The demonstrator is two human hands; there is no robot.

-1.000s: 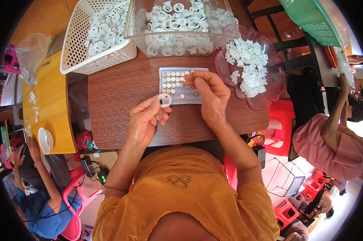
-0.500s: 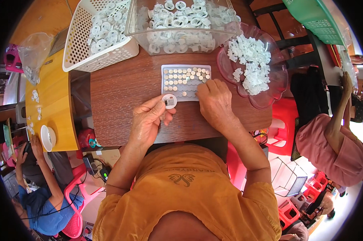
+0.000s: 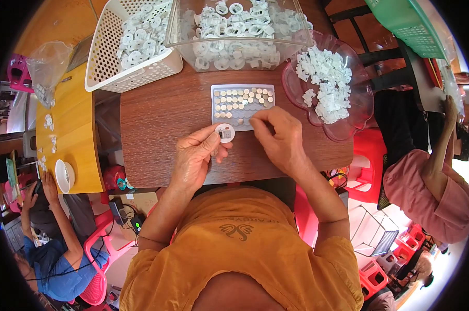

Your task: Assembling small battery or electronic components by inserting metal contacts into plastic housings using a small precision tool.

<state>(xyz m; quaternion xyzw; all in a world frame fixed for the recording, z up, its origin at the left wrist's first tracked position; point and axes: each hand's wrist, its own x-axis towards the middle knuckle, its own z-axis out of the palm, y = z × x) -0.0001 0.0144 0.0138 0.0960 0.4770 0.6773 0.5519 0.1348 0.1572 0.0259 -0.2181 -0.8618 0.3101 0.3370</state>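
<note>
My left hand (image 3: 197, 155) pinches a small round white plastic casing (image 3: 226, 133) between thumb and fingers, its squarish recess with a dark spot facing up. Just right of it, my right hand (image 3: 280, 136) is closed with thumb and fingertips together, over the near right corner of the tray. Whatever those fingertips hold, if anything, is too small to make out. Beyond both hands lies a pale shallow tray (image 3: 218, 123) with rows of coin-shaped silvery button cells (image 3: 234, 99); its nearer rows are mostly bare pockets with one lone cell.
Behind the tray stands a clear bin (image 3: 239, 63) of white casings, beside a white perforated basket (image 3: 136, 73) of similar parts. A pink scalloped bowl (image 3: 363, 98) holds small white pieces at the right. People sit at both sides; a white bowl (image 3: 64, 176) rests on the yellow table.
My right hand has drawn back from the tray's right side, its fingertips nearer the casing. My left hand has shifted slightly right with the casing.
</note>
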